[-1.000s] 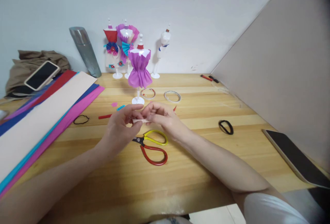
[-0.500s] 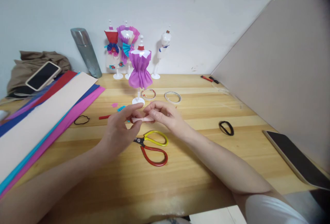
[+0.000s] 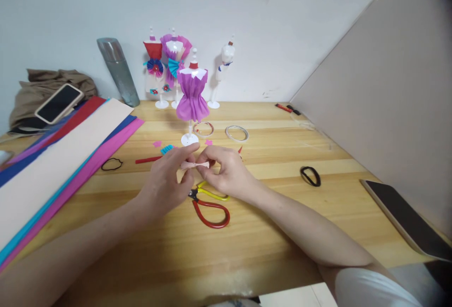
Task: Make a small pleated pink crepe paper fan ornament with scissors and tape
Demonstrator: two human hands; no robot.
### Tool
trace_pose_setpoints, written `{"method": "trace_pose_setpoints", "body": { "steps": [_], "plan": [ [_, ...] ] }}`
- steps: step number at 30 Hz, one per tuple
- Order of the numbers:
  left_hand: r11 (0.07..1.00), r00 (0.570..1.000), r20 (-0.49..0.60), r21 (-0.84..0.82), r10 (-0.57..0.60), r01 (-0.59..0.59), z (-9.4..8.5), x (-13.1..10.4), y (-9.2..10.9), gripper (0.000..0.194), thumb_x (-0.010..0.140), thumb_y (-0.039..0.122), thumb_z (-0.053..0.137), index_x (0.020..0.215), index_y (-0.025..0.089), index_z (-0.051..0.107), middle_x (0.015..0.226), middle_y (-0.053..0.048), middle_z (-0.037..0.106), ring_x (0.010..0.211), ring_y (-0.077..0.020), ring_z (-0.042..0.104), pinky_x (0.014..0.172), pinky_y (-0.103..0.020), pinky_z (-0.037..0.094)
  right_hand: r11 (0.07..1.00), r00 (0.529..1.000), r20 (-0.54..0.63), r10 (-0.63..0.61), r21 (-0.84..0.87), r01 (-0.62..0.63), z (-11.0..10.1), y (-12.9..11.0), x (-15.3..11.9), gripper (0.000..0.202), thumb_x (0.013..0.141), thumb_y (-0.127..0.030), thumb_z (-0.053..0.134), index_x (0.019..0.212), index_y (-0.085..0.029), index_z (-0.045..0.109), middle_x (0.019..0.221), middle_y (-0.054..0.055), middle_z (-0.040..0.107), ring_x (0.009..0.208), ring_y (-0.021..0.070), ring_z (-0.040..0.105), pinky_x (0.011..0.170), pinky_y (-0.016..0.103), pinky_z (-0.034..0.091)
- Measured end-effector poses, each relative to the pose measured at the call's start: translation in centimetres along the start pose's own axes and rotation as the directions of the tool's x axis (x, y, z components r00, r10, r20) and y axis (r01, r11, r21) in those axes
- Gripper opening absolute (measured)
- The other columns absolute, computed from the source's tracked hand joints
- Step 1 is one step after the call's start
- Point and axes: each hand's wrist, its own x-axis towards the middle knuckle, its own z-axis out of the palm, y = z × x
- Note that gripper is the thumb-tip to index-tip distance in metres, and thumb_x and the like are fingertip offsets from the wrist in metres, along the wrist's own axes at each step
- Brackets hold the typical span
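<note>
Between my two hands is a small strip of pale pink paper (image 3: 195,165), gathered narrow at its middle like a bow. My left hand (image 3: 164,180) has its fingers closed about the left end, thumb below and index finger stretched out above. With thumb and fingertips my right hand (image 3: 231,169) pinches the right end. Scissors (image 3: 212,214) with one red and one yellow handle lie beneath the hands, their blades hidden by the left hand. Behind the hands stands a small dress form (image 3: 192,95) in a gathered purple dress.
More dressed mini forms (image 3: 154,64) stand by the wall with a tilted bottle (image 3: 120,74). Long coloured paper strips (image 3: 70,156) cover the left side, under a phone (image 3: 59,103). Wire rings (image 3: 237,133), a black hair tie (image 3: 310,176) and a tablet (image 3: 402,213) lie about.
My right hand has shifted slightly down and closed its fingertips on the strip's right end. The strip's middle now looks narrower, and a pink paper flower shows behind the right hand.
</note>
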Motion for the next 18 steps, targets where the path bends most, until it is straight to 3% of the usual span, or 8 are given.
{"method": "trace_pose_setpoints", "body": {
  "steps": [5, 11, 13, 15, 18],
  "plan": [
    [0.982, 0.989, 0.040, 0.123, 0.142, -0.146, -0.4, 0.1, 0.2, 0.046, 0.078, 0.007, 0.052, 0.121, 0.024, 0.059, 0.089, -0.003, 0.070, 0.080, -0.0174, 0.064, 0.076, -0.031, 0.049, 0.998, 0.998, 0.015, -0.061, -0.015, 0.062, 0.1, 0.1, 0.0, 0.008, 0.072, -0.011, 0.052, 0.068, -0.019, 0.053, 0.065, 0.000, 0.060, 0.059, 0.0120, 0.053, 0.059, 0.025, 0.040],
    [0.889, 0.920, 0.167, 0.244, 0.354, -0.387, -1.2, 0.4, 0.4, 0.044, 0.079, 0.012, 0.052, 0.121, 0.022, 0.063, 0.095, -0.009, 0.071, 0.082, -0.0228, 0.062, 0.077, -0.037, 0.047, 0.990, 0.994, 0.045, -0.100, 0.101, 0.095, 0.2, -0.2, 0.0, 0.016, 0.070, -0.006, 0.051, 0.076, -0.019, 0.058, 0.074, 0.002, 0.065, 0.066, 0.0135, 0.059, 0.063, 0.025, 0.045],
    [0.879, 0.916, 0.175, 0.264, 0.360, -0.396, -1.6, 0.5, 0.2, 0.042, 0.078, 0.015, 0.056, 0.118, 0.021, 0.065, 0.101, -0.011, 0.070, 0.085, -0.0245, 0.062, 0.079, -0.039, 0.047, 0.986, 0.991, 0.048, -0.127, 0.117, 0.121, 0.3, -0.2, -0.1, 0.016, 0.070, -0.005, 0.052, 0.075, -0.019, 0.058, 0.073, 0.001, 0.064, 0.066, 0.0130, 0.059, 0.062, 0.025, 0.045],
    [0.887, 0.929, 0.116, 0.274, 0.352, -0.371, -2.0, 0.7, 0.1, 0.041, 0.080, 0.016, 0.055, 0.119, 0.021, 0.064, 0.106, -0.011, 0.070, 0.089, -0.0239, 0.063, 0.081, -0.037, 0.048, 0.985, 0.990, 0.005, -0.138, 0.104, 0.137, 0.3, -0.3, -0.1, 0.012, 0.073, -0.007, 0.054, 0.074, -0.018, 0.058, 0.070, 0.000, 0.062, 0.064, 0.0125, 0.058, 0.060, 0.024, 0.044],
    [0.962, 0.976, -0.062, 0.195, 0.208, -0.192, -2.4, 1.1, -0.1, 0.036, 0.083, 0.018, 0.051, 0.117, 0.020, 0.064, 0.103, -0.008, 0.070, 0.088, -0.0202, 0.064, 0.078, -0.034, 0.050, 0.989, 0.986, -0.115, -0.119, 0.073, 0.128, 0.2, -0.3, 0.0, 0.008, 0.079, -0.012, 0.056, 0.075, -0.017, 0.059, 0.069, 0.000, 0.061, 0.062, 0.0120, 0.055, 0.059, 0.025, 0.043]
  ]
}}
